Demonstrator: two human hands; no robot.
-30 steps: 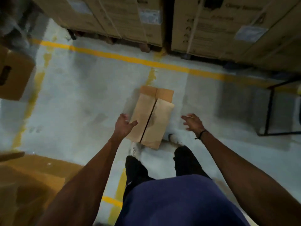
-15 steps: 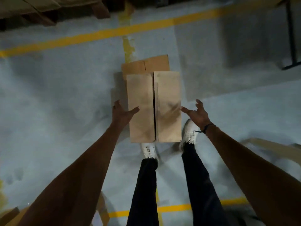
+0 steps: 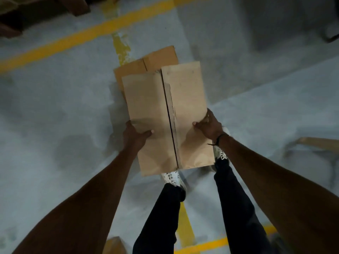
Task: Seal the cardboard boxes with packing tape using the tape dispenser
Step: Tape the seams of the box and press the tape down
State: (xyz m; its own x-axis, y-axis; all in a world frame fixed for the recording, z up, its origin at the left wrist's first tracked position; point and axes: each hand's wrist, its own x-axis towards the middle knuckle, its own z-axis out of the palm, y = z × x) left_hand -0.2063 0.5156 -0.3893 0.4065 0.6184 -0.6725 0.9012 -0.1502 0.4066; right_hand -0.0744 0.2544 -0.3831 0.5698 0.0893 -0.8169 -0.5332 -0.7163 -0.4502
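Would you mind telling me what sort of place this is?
Probably a warehouse or packing area: a grey concrete floor painted with yellow lines, and a cardboard box gripped by the left hand and right hand.

Single view, worn on your head: looks steeply down past your arms at box (image 3: 165, 114), your shoes and floor (image 3: 55, 107), close range.

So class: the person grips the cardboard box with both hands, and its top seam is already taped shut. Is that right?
Not quite. The head view shows both hands, left and right, gripping the cardboard box, but its top seam is an open dark gap with no tape.
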